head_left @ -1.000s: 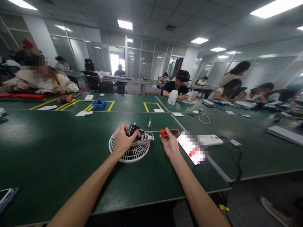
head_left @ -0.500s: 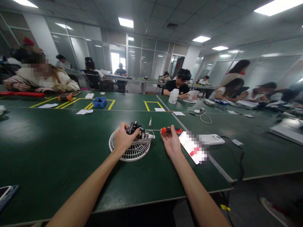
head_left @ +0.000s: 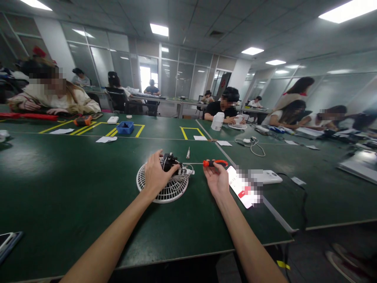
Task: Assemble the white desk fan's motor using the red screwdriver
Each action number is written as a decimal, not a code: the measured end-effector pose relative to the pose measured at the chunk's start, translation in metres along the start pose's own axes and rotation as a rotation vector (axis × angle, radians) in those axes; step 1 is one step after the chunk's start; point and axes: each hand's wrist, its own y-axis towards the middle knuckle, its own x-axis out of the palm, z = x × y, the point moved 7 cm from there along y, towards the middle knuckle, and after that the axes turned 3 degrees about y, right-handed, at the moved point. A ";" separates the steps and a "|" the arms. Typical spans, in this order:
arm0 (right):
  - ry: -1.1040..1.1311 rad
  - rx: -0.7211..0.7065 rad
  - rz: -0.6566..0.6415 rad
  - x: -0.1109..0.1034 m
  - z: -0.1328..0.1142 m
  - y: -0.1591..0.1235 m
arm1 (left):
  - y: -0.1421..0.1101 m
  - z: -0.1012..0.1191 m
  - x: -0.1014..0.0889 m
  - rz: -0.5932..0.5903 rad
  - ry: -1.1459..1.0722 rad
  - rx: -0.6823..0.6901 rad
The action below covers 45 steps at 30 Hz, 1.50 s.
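A white round fan grille (head_left: 167, 196) lies on the green table with a black fan motor (head_left: 170, 160) and thin wires on top. My left hand (head_left: 156, 175) grips the motor from the left, thumb on the near side and fingers behind it. In my right hand (head_left: 216, 179) is a screwdriver (head_left: 218, 163) with an orange and black handle. Its shaft points left, level, and the tip reaches the motor's right side; the exact contact is too small to make out. A small screwdriver-like tool (head_left: 188, 153) lies just beyond the motor.
Right of my right hand lie a lit phone (head_left: 243, 192) and a white device (head_left: 268, 177) with a black cable. Across the table are a blue bin (head_left: 125, 127), paper slips and a white cable (head_left: 256, 147). Another phone (head_left: 10, 245) lies at the near left. Co-workers sit beyond.
The fingers of my left hand have straightened and lifted somewhat along the motor. The screwdriver stays level in my right hand. The whole view has shifted slightly.
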 end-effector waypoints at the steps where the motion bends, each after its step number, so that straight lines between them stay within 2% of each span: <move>1: 0.005 0.011 0.000 0.001 0.000 0.000 | 0.001 0.000 0.001 -0.009 -0.020 0.004; 7: -0.084 0.000 0.044 -0.003 0.003 0.000 | 0.004 -0.001 0.007 -0.082 -0.084 0.001; 11: -0.106 -0.007 0.079 -0.006 0.003 -0.002 | 0.004 -0.002 0.005 -0.062 -0.107 0.004; 19: 0.022 0.049 0.097 -0.003 0.004 0.000 | 0.004 -0.001 0.004 -0.014 -0.126 0.055; 27: -0.135 0.024 0.103 -0.009 0.005 0.000 | 0.003 0.001 0.004 -0.026 -0.122 0.059; 30: -0.114 0.066 0.121 -0.010 0.009 0.000 | 0.003 0.001 0.003 -0.015 -0.118 0.066; 37: 0.009 0.055 0.116 -0.005 0.006 0.000 | 0.003 -0.002 0.004 -0.006 -0.100 0.083; 45: -0.103 0.074 0.166 0.000 0.009 -0.004 | 0.002 0.007 -0.003 -0.004 -0.028 0.049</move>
